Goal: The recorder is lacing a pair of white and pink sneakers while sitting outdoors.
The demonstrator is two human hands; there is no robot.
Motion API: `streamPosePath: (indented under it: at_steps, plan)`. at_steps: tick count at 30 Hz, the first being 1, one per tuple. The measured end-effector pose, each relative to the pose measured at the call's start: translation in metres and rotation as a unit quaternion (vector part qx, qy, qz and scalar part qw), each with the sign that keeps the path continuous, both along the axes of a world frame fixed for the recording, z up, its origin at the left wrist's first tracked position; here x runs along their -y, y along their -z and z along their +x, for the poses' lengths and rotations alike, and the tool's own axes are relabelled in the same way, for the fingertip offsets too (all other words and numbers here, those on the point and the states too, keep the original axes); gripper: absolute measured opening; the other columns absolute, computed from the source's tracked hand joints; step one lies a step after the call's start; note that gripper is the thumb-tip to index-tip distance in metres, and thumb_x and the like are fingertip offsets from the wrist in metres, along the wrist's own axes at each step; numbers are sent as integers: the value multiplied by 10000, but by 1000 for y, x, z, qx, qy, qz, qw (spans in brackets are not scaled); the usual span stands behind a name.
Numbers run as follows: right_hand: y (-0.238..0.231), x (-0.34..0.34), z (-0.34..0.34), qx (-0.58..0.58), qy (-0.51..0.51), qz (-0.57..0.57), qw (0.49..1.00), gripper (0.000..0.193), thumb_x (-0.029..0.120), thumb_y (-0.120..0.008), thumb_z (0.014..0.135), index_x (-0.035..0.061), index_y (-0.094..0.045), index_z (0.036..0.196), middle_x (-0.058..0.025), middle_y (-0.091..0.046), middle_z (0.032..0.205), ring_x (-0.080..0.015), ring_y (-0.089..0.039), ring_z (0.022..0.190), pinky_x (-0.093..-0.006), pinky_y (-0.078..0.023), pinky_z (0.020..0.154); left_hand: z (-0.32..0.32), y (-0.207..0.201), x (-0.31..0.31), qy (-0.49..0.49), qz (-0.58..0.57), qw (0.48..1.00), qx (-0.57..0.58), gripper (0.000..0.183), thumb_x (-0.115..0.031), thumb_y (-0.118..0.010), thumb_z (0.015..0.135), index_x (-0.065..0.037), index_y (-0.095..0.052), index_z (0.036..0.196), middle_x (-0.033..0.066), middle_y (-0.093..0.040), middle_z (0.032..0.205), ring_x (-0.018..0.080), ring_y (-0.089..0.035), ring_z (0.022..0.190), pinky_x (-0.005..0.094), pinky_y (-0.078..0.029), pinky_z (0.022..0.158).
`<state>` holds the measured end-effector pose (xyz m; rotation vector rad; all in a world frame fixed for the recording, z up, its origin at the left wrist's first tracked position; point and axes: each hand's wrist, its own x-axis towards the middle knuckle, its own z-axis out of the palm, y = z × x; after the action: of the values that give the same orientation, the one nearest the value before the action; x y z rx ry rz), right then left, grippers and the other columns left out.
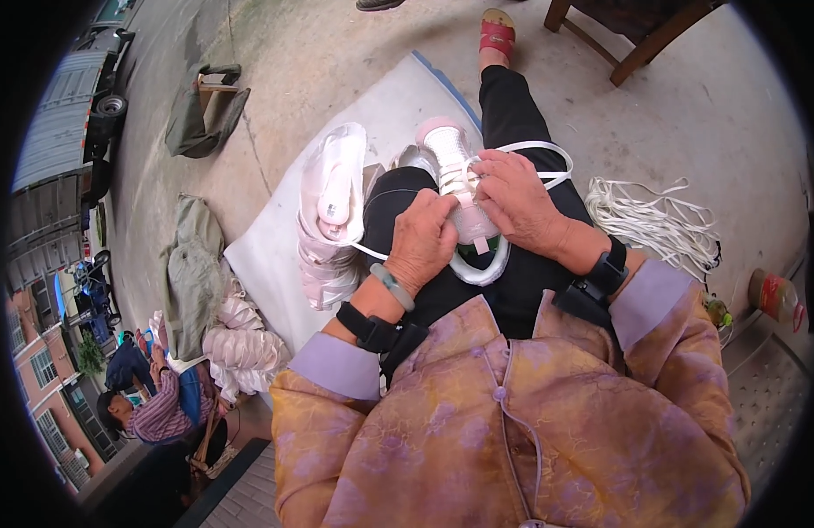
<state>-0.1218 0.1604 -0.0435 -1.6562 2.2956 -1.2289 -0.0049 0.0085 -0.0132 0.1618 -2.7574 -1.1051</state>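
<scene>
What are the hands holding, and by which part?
A pink and white textured sneaker: left hand and right hand grip opposite sides of its lacing area. Whether either pinches the flat white lace cannot be told.

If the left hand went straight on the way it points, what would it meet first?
Probably the shoe between the hands: the left hand angles toward it, fingertips already at its edge, though depth is unclear.
</scene>
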Motion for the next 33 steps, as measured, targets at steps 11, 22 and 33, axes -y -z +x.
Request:
streamPosePath:
  at_steps: [11,22,33]
  plan:
    - [2,6,4,116,28,6,993,125,78,-592,716,64,-542,830,-107,-526,1026,-289,-479,1041,-437,-315,944,-9,4,-9,-87,66,992,64,54,-57,-598,790,-14,-570,804,113,-513,757,232,-534,682,332,-428,597]
    - [-19,-12,4,138,27,116,983,246,45,-566,659,65,-508,897,-99,-552,1017,-271,-511,1022,-500,-291,971,-3,-11,-10,-99,77,991,-51,33,22,-574,772,22,-556,800,131,-542,968,207,-541,778,291,-450,679]
    - [-21,-8,-20,27,168,-99,980,186,47,-542,778,77,-510,959,-65,-563,848,-278,-571,826,-453,-392,905,111,-31,111,-253,-274,928,-7,39,4,-478,823,35,-485,800,229,-521,1030,383,-545,874,420,-442,772]
